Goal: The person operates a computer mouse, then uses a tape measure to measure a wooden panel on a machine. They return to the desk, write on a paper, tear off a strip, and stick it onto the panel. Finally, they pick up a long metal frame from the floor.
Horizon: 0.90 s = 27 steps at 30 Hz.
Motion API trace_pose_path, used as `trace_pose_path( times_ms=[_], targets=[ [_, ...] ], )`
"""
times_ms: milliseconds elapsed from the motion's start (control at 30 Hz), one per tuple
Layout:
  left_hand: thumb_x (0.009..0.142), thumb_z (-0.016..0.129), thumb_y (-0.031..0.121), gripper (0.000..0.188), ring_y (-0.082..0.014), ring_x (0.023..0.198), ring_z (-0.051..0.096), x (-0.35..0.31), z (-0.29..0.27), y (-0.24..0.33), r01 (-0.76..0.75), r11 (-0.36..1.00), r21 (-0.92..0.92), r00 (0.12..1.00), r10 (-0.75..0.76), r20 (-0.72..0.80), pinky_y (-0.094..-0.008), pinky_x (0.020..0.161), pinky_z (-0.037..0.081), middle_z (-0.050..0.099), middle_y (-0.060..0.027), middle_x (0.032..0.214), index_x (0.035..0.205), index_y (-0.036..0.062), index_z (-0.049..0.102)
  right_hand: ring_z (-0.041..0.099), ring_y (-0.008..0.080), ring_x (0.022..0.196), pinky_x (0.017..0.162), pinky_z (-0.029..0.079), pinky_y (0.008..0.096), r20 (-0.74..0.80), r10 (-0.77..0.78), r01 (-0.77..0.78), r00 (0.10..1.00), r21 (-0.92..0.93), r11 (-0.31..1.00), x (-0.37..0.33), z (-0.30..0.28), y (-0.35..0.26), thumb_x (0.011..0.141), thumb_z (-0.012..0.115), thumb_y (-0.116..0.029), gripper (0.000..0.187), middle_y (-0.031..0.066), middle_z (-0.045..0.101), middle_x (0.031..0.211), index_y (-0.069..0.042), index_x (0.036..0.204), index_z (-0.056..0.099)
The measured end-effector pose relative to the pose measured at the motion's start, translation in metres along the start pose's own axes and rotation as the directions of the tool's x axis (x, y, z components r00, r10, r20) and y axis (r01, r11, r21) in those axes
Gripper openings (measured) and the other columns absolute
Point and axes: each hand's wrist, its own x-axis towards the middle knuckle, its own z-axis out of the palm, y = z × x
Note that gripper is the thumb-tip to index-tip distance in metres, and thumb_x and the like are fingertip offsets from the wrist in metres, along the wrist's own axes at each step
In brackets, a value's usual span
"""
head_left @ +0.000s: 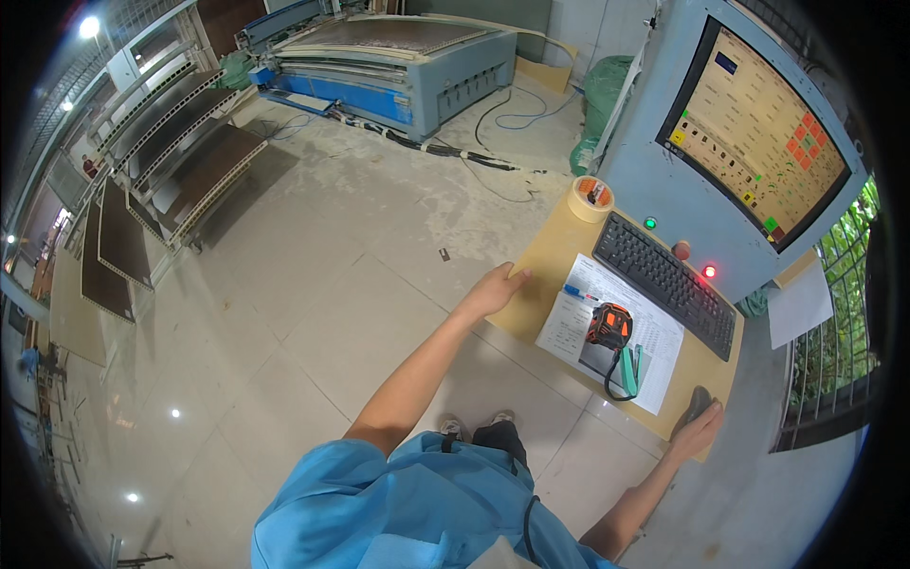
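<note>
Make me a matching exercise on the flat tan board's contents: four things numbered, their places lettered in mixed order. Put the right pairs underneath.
Things
1. Rounded black computer mouse
2. Black-and-orange tape measure
3. Long black keyboard
4. Round roll of pale yellow tape

Places
A. At the far left corner of the flat tan board
B. On the white printed paper
C. At the person's bare right grip
D. Between the paper and the blue-grey metal cabinet

Right pairs
1-C, 2-B, 3-D, 4-A
</note>
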Motion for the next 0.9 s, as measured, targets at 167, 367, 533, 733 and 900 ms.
trace_pose_path(
  times_ms=[167,367,533,733,900],
  targets=[
    [0.106,0.055,0.045,0.054,-0.0291,0.105,0.070,-0.001,-0.001,0.001,0.003,1.000,0.022,1.000,-0.003,-0.002,-0.0390,0.093,0.053,0.073,-0.0207,0.114,0.124,-0.0049,0.064,0.060,0.0403,0.122,0.107,0.044,0.0449,-0.010,-0.006,0.006,1.000,0.019,1.000,0.000,0.001,0.002,0.113,0.041,-0.038,0.054,0.0257,0.064,0.131,0.010,0.127,0.064],
    [0.108,0.055,0.042,0.050,-0.0223,0.101,0.069,0.000,-0.001,-0.002,-0.031,1.000,0.007,0.999,0.031,-0.010,-0.0359,0.090,0.053,0.073,-0.0160,0.111,0.123,-0.0051,0.065,0.060,0.0401,0.121,0.106,0.044,0.0445,-0.019,0.017,-0.016,1.000,0.048,0.999,0.000,0.002,0.001,0.113,0.041,-0.037,0.054,0.0256,0.065,0.130,0.010,0.126,0.064],
    [0.108,0.055,0.042,0.050,-0.0214,0.100,0.069,0.001,-0.001,-0.003,-0.003,1.000,0.002,1.000,0.003,0.004,-0.0359,0.089,0.053,0.073,-0.0152,0.109,0.122,-0.0048,0.064,0.061,0.0400,0.119,0.106,0.045,0.0443,-0.010,0.014,-0.014,1.000,0.011,1.000,-0.001,0.000,-0.006,0.113,0.041,-0.037,0.054,0.0258,0.066,0.129,0.010,0.126,0.065],
    [0.105,0.057,0.045,0.053,-0.0315,0.104,0.071,0.000,0.000,-0.003,-0.008,1.000,-0.021,1.000,0.008,0.006,-0.0398,0.092,0.053,0.074,-0.0218,0.113,0.121,-0.0050,0.065,0.061,0.0396,0.121,0.107,0.045,0.0439,0.002,0.011,-0.011,1.000,0.006,1.000,0.000,-0.002,-0.008,0.113,0.042,-0.039,0.055,0.0254,0.066,0.130,0.009,0.127,0.065],
    [0.105,0.058,0.045,0.053,-0.0316,0.103,0.071,0.002,0.000,-0.004,-0.018,1.000,0.013,1.000,0.018,-0.006,-0.0400,0.090,0.053,0.074,-0.0221,0.111,0.120,-0.0055,0.065,0.061,0.0390,0.122,0.108,0.044,0.0435,-0.017,0.002,-0.002,1.000,-0.006,1.000,0.000,-0.001,-0.005,0.112,0.043,-0.039,0.054,0.0253,0.066,0.131,0.008,0.130,0.064]
  ],
)
